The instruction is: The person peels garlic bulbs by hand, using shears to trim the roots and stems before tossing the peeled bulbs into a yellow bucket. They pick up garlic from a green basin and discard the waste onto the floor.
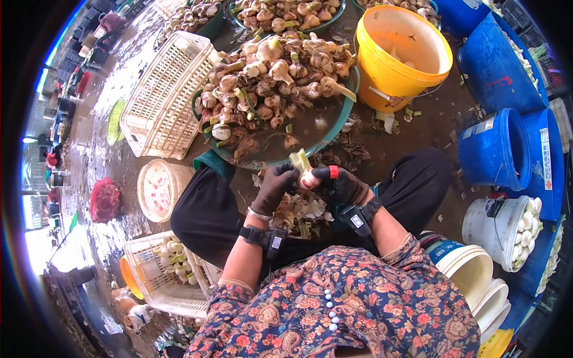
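A garlic bulb with a short pale green stem is held between both hands, over my lap. My left hand, in a dark brown glove, is closed at the bulb's stem side. Closed around its other side is my right hand, gloved too, with a red band on one finger. Just beyond the hands stands a green basin heaped with unpeeled garlic bulbs, some muddy water showing at its near side. Loose garlic skins lie below the hands, between my legs.
A yellow bucket stands beyond the basin at right. White crates and a white tub are at left. Blue buckets and a white bucket of peeled garlic line the right. A cat is at lower left.
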Available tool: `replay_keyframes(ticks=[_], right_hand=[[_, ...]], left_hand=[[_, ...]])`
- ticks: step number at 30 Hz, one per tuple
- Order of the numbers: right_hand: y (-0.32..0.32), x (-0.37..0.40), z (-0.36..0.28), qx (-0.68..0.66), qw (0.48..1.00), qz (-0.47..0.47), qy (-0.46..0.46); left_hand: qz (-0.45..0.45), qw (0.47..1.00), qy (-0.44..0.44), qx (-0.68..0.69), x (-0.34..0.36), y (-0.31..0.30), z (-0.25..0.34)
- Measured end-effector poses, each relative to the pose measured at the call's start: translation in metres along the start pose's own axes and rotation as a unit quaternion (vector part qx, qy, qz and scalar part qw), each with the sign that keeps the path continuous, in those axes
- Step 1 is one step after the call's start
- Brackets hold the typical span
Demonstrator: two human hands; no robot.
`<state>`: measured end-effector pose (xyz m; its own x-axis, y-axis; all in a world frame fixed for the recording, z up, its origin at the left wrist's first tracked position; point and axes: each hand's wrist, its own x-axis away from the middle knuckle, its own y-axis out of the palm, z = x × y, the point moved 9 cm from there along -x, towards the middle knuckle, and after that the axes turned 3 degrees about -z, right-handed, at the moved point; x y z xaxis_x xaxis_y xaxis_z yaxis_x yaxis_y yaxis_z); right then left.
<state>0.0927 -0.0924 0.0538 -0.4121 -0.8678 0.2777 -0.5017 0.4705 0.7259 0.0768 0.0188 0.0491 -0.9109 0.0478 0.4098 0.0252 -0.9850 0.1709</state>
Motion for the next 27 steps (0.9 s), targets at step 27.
replay_keyframes(ticks=[27], right_hand=[[0.007,0.007,-0.028,0.096,0.990,-0.018,-0.101]], left_hand=[[0.146,0.986,-0.009,-0.080,-0.032,-0.061,-0.070]])
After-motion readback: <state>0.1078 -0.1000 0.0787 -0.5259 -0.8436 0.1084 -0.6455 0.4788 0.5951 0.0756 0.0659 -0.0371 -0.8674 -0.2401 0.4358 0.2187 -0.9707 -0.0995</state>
